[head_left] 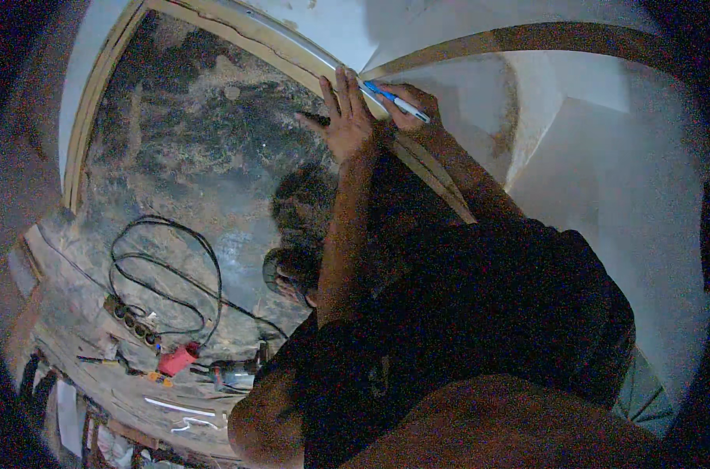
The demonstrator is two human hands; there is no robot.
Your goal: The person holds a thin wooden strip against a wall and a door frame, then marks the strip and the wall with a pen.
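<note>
My left hand (347,125) lies with its fingers spread and pressed down on a pale strip (308,48) along the edge of a light wooden frame (249,33). Just right of it, my right hand (417,109) is closed round a slim blue-and-white pen (398,101). The pen's blue end is up against the strip's edge, close to the left fingertips. Whether its tip touches the surface is too small to tell.
A dusty dark floor (238,211) lies inside the frame. On it are a looped black cable (214,258), a socket strip (133,324), a red object (178,358) and a power tool (234,374). A curved brown band (543,35) crosses pale panels at right.
</note>
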